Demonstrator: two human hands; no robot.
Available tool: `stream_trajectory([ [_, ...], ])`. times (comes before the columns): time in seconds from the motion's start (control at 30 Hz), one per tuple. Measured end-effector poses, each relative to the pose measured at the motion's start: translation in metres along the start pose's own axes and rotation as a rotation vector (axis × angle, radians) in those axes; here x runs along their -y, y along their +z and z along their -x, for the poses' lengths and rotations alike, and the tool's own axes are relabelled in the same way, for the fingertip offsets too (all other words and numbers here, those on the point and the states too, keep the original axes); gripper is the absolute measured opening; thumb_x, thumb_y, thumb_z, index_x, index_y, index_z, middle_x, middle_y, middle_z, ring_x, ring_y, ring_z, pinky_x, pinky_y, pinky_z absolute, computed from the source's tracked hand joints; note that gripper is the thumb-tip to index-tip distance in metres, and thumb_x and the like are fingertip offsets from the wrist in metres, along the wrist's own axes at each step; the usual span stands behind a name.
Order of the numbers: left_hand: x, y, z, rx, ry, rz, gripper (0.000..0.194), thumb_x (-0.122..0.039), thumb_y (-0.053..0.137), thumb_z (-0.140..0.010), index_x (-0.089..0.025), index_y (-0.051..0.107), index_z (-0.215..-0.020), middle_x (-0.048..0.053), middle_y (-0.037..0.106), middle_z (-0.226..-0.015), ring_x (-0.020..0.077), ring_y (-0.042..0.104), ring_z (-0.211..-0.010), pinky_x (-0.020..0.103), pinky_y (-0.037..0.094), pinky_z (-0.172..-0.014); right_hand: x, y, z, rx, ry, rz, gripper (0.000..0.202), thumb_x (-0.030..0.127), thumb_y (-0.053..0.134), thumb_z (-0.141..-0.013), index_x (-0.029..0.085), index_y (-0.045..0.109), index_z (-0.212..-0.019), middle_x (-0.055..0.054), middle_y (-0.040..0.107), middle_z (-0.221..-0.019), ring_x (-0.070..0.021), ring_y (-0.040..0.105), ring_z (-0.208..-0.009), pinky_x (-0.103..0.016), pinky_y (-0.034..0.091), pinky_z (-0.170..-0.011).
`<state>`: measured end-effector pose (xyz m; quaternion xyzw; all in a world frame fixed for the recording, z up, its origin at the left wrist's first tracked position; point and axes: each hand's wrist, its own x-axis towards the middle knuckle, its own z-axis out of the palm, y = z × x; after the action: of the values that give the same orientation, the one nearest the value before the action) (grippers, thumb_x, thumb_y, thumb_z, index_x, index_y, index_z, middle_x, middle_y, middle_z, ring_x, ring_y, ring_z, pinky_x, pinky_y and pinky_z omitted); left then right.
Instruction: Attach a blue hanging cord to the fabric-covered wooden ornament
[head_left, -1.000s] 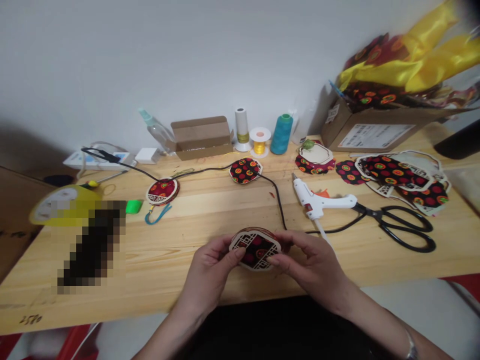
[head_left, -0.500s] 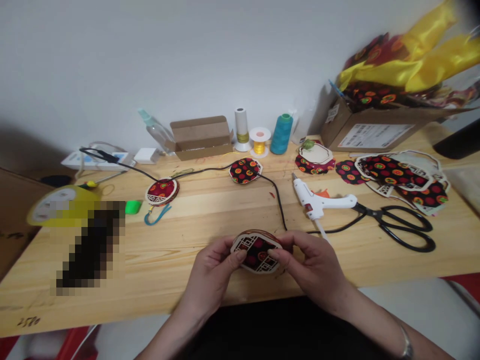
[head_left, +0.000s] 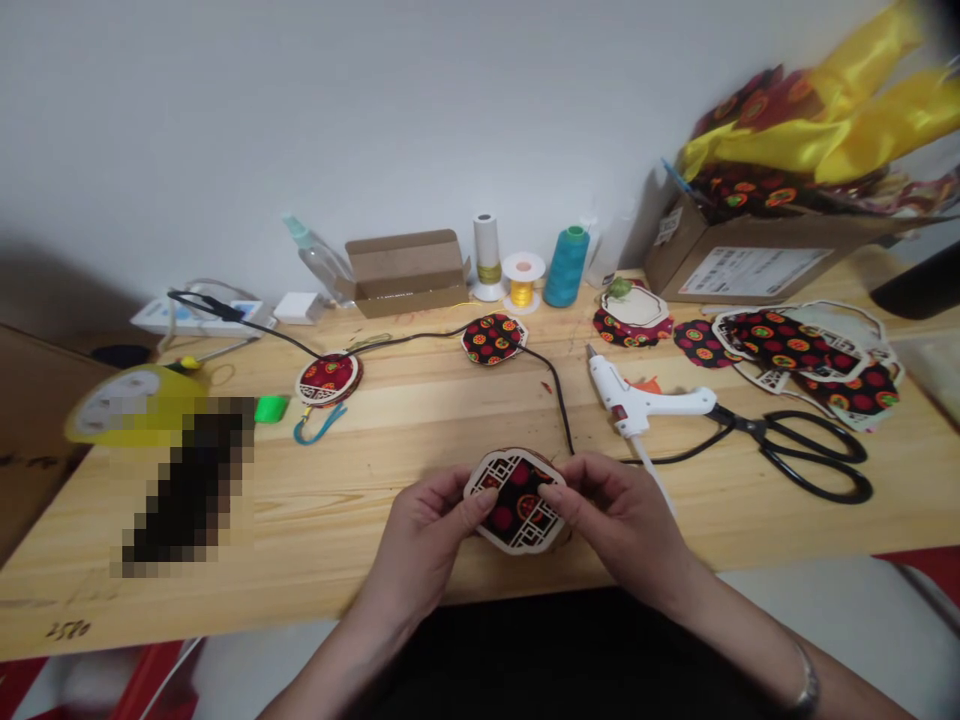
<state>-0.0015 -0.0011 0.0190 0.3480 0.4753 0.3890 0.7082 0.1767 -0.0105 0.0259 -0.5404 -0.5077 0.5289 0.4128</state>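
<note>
Between my two hands is a scalloped wooden-framed fabric piece (head_left: 517, 510), with cut-out lattice corners over dark patterned cloth. Its face is tilted up toward me. My left hand (head_left: 439, 515) grips its left edge, thumb on the front and fingers behind. On the opposite edge, my right hand (head_left: 611, 510) holds it in the same way, the thumb pressing the frame. The fingers behind the piece are mostly hidden. Beyond my right hand lies a white glue gun (head_left: 637, 398) on its side, and black-handled scissors (head_left: 780, 440) rest to its right.
A black cord (head_left: 559, 390) crosses the wooden table (head_left: 405, 450). Two similar fabric pieces lie near it, a round one (head_left: 328, 380) and a scalloped one (head_left: 493, 340). Thread spools (head_left: 568, 268) stand by the wall. More patterned pieces (head_left: 795, 345) and a full carton (head_left: 750, 260) are at right.
The framed piece has tipped so that more of its front faces me. Both hands keep their hold and have barely shifted. The view has moved slightly.
</note>
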Motion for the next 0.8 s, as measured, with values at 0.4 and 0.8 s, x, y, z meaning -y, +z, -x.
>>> stream_trajectory([
  [0.4,-0.004,0.001,-0.002,0.009,-0.075,0.091,0.016,-0.019,0.065,-0.074,-0.013,0.069,-0.088,0.006,0.071,-0.072,0.0144,0.063,-0.060,0.027,0.050,-0.061,0.000,-0.004,-0.004,0.171,0.145,-0.268,0.024,0.040,0.061,-0.076,0.016,0.063,-0.076,-0.001,0.063,-0.064,-0.0099,0.056,-0.056,-0.022,0.046,-0.052],
  [0.8,-0.014,-0.007,-0.009,0.089,-0.255,0.373,0.017,-0.013,0.063,-0.074,-0.009,0.070,-0.089,0.011,0.073,-0.083,0.0168,0.067,-0.069,0.025,0.053,-0.065,-0.007,-0.007,-0.003,0.231,0.154,-0.332,0.044,0.048,0.038,-0.089,0.017,0.069,-0.099,-0.008,0.067,-0.072,-0.0125,0.056,-0.060,-0.026,0.043,-0.054],
])
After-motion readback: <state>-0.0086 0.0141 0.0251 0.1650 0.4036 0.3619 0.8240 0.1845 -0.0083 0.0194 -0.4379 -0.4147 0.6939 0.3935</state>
